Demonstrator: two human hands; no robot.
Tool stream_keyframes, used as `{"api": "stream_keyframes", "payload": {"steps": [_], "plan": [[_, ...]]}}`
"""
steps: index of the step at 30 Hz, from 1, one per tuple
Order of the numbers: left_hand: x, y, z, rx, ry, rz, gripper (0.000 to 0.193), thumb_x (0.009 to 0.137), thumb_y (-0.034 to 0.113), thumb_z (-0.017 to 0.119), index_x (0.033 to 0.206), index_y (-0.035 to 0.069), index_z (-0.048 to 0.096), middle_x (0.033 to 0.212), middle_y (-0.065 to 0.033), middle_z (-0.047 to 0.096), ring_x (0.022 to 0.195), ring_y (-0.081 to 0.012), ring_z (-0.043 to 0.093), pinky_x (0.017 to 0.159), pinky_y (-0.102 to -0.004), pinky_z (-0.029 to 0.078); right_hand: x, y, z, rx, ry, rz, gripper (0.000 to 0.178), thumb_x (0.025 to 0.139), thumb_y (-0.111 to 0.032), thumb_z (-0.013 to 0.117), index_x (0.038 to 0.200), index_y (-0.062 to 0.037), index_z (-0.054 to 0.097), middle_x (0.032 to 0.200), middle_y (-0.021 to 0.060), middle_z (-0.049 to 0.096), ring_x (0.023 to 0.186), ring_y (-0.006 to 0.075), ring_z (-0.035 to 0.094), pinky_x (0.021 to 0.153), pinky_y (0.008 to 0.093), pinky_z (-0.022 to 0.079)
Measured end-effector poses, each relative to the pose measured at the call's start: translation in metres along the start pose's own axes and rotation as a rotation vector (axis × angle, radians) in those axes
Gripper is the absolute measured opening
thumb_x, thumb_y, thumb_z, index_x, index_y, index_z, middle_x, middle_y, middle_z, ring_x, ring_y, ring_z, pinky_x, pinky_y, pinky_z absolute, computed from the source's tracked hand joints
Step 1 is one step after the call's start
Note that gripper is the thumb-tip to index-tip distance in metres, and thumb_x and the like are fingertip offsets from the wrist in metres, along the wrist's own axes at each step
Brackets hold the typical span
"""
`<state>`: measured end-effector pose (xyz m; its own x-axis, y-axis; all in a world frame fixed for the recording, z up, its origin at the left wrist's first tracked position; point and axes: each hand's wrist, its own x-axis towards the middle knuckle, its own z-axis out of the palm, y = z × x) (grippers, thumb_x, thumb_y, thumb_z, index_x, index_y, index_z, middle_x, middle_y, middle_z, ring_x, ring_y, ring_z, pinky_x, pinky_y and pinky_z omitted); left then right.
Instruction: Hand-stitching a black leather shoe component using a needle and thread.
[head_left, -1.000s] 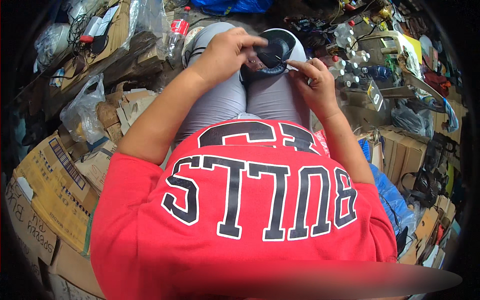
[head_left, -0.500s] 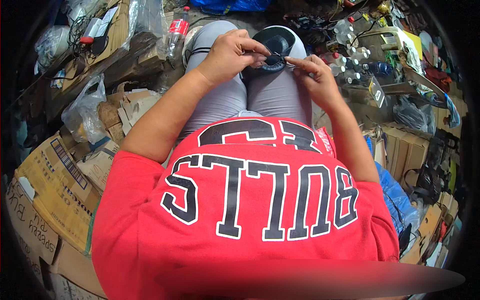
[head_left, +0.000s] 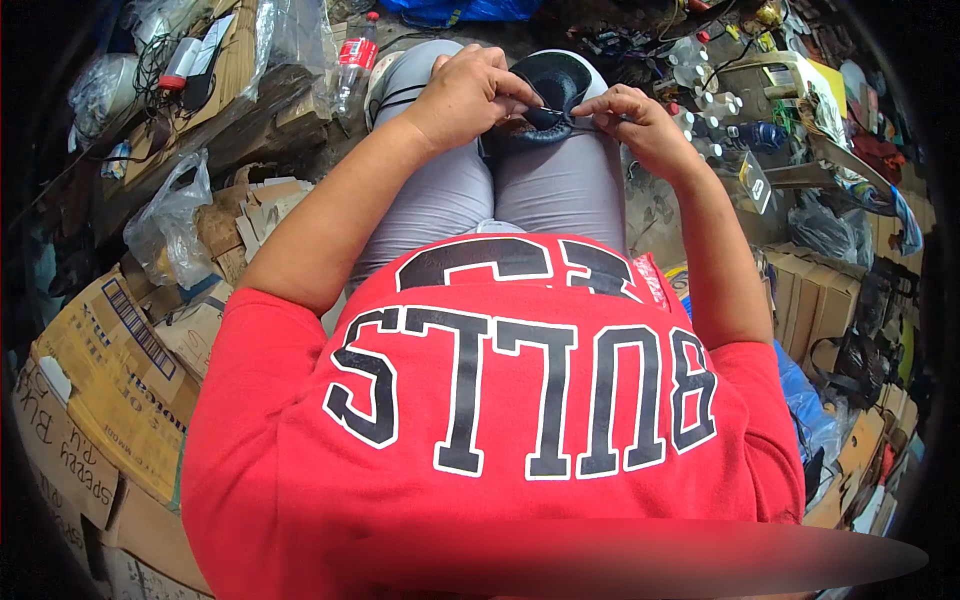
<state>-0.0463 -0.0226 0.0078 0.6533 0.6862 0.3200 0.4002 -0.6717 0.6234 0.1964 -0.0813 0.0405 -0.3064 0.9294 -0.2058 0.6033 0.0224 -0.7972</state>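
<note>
A black shoe (head_left: 551, 73) rests on my right thigh near the knee, its dark inside facing up. My left hand (head_left: 475, 98) is closed at its left side, thumb and index finger pinching the edge. A thin, pale needle-like sliver (head_left: 547, 108) shows by those fingertips, too small to make out fully. My right hand (head_left: 638, 122) is at the shoe's right edge, thumb and index finger pressed together. Whatever lies in that pinch, perhaps a thread, is too fine to name.
Cardboard boxes (head_left: 110, 375) are piled at my left, with a clear plastic bag (head_left: 172, 225) above them. A red-labelled bottle (head_left: 355, 65) stands beyond my left knee. Several small bottles (head_left: 715, 105) and a cluttered pale stand (head_left: 800, 80) are to the right, with more cartons (head_left: 810, 300) nearer.
My right hand has shifted slightly upward and its forearm has swung outward. Its fingers now pinch at the shoe's edge. My left hand has moved little, and the shoe has turned slightly.
</note>
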Motion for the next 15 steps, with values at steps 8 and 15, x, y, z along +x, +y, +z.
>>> {"api": "stream_keyframes", "payload": {"steps": [8,15], "plan": [[0.0011,0.0001,-0.0002,0.035,-0.016,0.015,0.017,0.071,0.015,0.071,0.086,0.022,0.073,0.07,0.0007,0.048,0.077,-0.0173,0.047,0.072,-0.0318,0.037,0.0004,0.0034,-0.0002,-0.025,-0.005,0.04,0.024,0.084,-0.001,0.054,0.1,-0.0111,0.068,0.093,0.0021,0.053,0.095,0.0145,0.05,0.084,0.0254,0.042],[0.0019,-0.0014,0.0004,0.016,-0.021,0.015,0.018,0.071,0.015,0.071,0.086,0.023,0.073,0.07,0.0011,0.048,0.077,-0.0171,0.048,0.072,-0.0319,0.037,0.0004,0.0009,-0.0021,0.009,-0.021,0.021,0.026,0.083,0.001,0.054,0.1,-0.011,0.069,0.092,0.0016,0.053,0.093,0.0135,0.051,0.084,0.0242,0.043]]}}
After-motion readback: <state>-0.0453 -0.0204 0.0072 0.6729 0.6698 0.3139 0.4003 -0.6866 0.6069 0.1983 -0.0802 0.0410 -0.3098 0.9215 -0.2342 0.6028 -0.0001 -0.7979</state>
